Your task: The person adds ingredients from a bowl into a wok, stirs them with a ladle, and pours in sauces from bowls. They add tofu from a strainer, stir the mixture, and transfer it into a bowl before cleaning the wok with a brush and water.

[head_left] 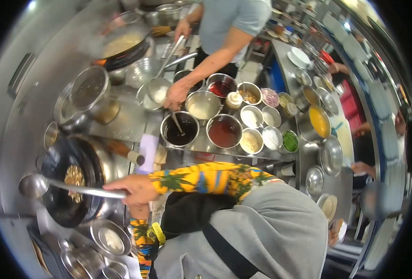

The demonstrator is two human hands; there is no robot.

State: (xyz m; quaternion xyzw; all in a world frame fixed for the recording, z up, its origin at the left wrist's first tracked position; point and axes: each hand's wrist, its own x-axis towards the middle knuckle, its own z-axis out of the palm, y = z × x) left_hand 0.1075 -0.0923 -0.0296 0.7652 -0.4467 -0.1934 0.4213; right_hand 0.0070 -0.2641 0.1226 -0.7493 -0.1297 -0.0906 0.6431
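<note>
My right hand [134, 188], in a yellow patterned sleeve, is closed around the handle of a metal ladle [87, 189]. The ladle's bowl hangs by the far left rim of a dark wok [52, 162], in which chopped brown food [74, 182] lies. My left hand [139, 212] is just below and partly behind my right hand; its fingers are hidden. A wooden handle [134, 157] and a pale purple cloth [148, 152] are near the wok's right side.
Across the counter, a co-worker's hand [177, 95] reaches over a pot of dark sauce [180, 139]. Several sauce and ingredient bowls stand beside it. Strainers [89, 88] and another steaming wok [124, 42] are at upper left. A metal bowl [110, 237] with white contents sits below my wok.
</note>
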